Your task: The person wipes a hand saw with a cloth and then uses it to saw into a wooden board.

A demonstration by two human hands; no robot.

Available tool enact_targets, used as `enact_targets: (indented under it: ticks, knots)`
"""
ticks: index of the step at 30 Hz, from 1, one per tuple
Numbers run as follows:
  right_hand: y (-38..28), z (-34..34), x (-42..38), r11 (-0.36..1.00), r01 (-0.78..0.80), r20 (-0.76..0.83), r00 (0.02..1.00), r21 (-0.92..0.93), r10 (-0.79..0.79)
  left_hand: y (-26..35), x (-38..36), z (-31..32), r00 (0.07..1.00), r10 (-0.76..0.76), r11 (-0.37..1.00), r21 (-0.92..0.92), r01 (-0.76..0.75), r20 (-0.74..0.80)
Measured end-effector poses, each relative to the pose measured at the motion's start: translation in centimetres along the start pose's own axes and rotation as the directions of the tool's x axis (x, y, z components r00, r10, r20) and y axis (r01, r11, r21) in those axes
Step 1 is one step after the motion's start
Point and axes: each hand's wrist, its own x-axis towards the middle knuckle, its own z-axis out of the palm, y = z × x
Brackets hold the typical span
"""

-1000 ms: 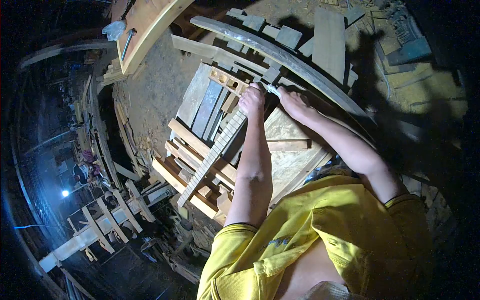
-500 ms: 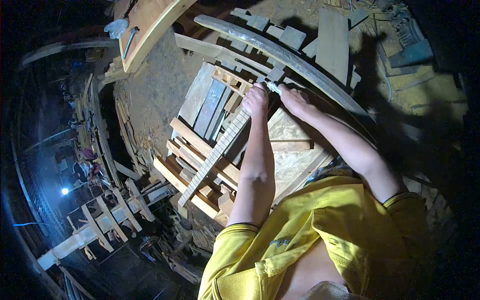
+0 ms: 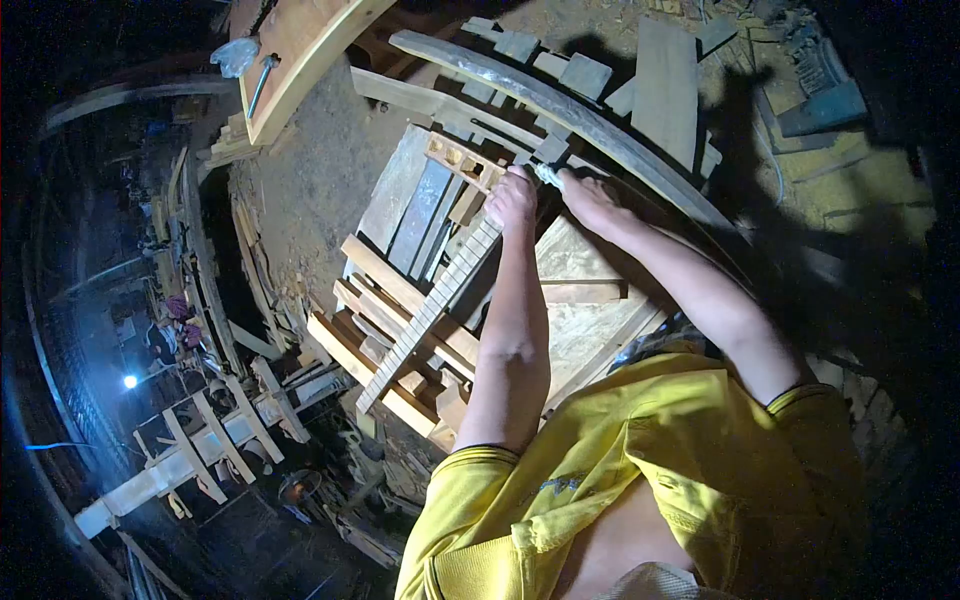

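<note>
My left hand (image 3: 512,200) is closed at the upper end of a long pale wooden strip (image 3: 428,315) marked with dark cross lines. Beside its fingers lies a wooden piece with square notches (image 3: 455,158). My right hand (image 3: 592,203), also closed, grips a small whitish, metallic-looking object (image 3: 546,174) whose kind I cannot make out. Its tip end lies close to my left fingers. Under the strip are several wooden rails (image 3: 385,275) and short blocks, laid side by side. What lies beneath both palms is hidden.
A long curved beam (image 3: 560,100) arcs beyond my hands, with boards (image 3: 664,95) behind it. A wooden panel (image 3: 300,60) at the upper left carries a bolt-like tool (image 3: 262,85) and a plastic bag (image 3: 234,58). A light-coloured slab (image 3: 575,255) lies near my body. A person (image 3: 172,335) is far left.
Almost nothing differs. Both hands stay in the same place with the same hold, and the wood around them has not moved.
</note>
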Motion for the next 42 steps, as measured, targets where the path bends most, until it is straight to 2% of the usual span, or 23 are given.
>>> enact_targets:
  ticks: [1, 3, 4, 5, 7, 8, 12, 13, 14, 15, 17, 18, 19, 22, 24, 29, 34, 37, 39, 42]
  knots:
    - [0.6, -0.3, 0.0, 0.999, 0.027, 0.046, 0.999, -0.020, -0.026, -0.1, 0.0, 0.3, 1.000, 0.001, 1.000, -0.004, -0.001, 0.005]
    - [3.1, -0.2, -2.2, 0.997, -0.072, -0.162, 0.984, -0.018, 0.068, -0.5, 0.2, 0.9, 0.993, 0.115, 0.991, 0.065, -0.113, -0.034]
    - [3.0, -1.8, -4.3, 0.982, -0.154, -0.051, 0.987, -0.105, 0.150, 0.0, -0.3, 0.1, 0.994, 0.092, 0.994, 0.059, -0.089, -0.058]
    - [4.7, -2.0, -4.9, 0.981, -0.154, -0.049, 0.988, -0.117, 0.149, -0.3, 0.0, 0.5, 0.995, 0.081, 0.996, 0.053, -0.078, -0.060]
    - [8.1, -1.8, -5.1, 0.877, 0.079, -0.074, 0.989, -0.473, -0.129, -0.4, 0.3, 0.7, 0.995, 0.091, 0.994, 0.070, -0.087, -0.052]
    - [8.6, -1.4, -3.7, 0.870, 0.037, -0.138, 0.983, -0.491, -0.120, -0.1, 0.0, 0.2, 0.999, 0.030, 0.999, 0.035, -0.030, -0.011]
    - [5.6, 0.1, 3.3, 0.931, 0.074, -0.188, 0.971, -0.357, -0.149, 0.5, -1.2, -1.3, 0.990, 0.121, 0.992, 0.040, -0.119, -0.069]
    - [5.9, 1.0, 6.0, 0.881, 0.133, -0.253, 0.929, -0.454, -0.271, 0.6, -0.8, -1.2, 0.998, 0.065, 0.998, 0.019, -0.064, -0.018]
    - [5.9, 1.5, 7.3, 0.818, 0.174, -0.305, 0.869, -0.548, -0.389, 0.4, -0.6, -0.9, 0.995, 0.081, 0.996, 0.032, -0.079, -0.052]
    - [5.4, 0.8, 6.1, 0.821, 0.175, -0.309, 0.868, -0.544, -0.389, 0.2, -0.6, -0.4, 0.993, 0.094, 0.995, 0.041, -0.091, -0.077]
    - [4.2, -1.2, 2.0, 0.801, 0.342, -0.153, 0.871, -0.492, -0.466, 0.2, -0.5, -0.2, 0.993, 0.091, 0.995, 0.050, -0.087, -0.074]
    - [6.2, -1.4, 2.1, 0.780, 0.468, -0.255, 0.763, -0.416, -0.594, 0.1, -0.5, -0.1, 0.994, 0.084, 0.995, 0.061, -0.080, -0.072]
    - [6.0, -1.7, -0.2, 0.863, 0.336, -0.300, 0.837, -0.378, -0.458, -0.1, -0.6, -0.1, 0.995, 0.078, 0.995, 0.062, -0.074, -0.066]
    - [8.7, -2.1, -1.6, 0.841, 0.289, -0.342, 0.816, -0.457, -0.466, 0.2, -0.2, 0.1, 0.997, 0.034, 0.999, 0.031, -0.032, -0.064]
    - [9.7, -2.0, -2.0, 0.836, 0.231, -0.270, 0.874, -0.498, -0.403, 0.2, -0.4, 0.1, 0.997, 0.046, 0.998, 0.036, -0.044, -0.070]
    - [10.4, -1.6, -1.7, 0.823, 0.231, -0.266, 0.871, -0.519, -0.413, -0.7, 0.5, 1.5, 0.987, 0.135, 0.985, 0.117, -0.125, -0.083]
    - [10.3, -1.4, -2.9, 0.806, 0.218, -0.302, 0.848, -0.550, -0.435, -0.4, 0.1, 0.9, 0.987, 0.134, 0.988, 0.084, -0.127, -0.088]
    - [9.9, -1.5, -3.9, 0.781, 0.221, -0.247, 0.868, -0.585, -0.430, -0.5, 0.4, 1.3, 0.989, 0.115, 0.990, 0.091, -0.106, -0.091]
    - [10.0, -1.5, -4.2, 0.826, 0.208, -0.261, 0.884, -0.523, -0.388, -0.6, 0.5, 1.6, 0.991, 0.086, 0.993, 0.092, -0.077, -0.099]
    - [10.3, -1.1, -4.0, 0.803, 0.208, -0.292, 0.857, -0.559, -0.426, -0.8, 0.4, 1.5, 0.981, 0.172, 0.979, 0.128, -0.159, -0.096]
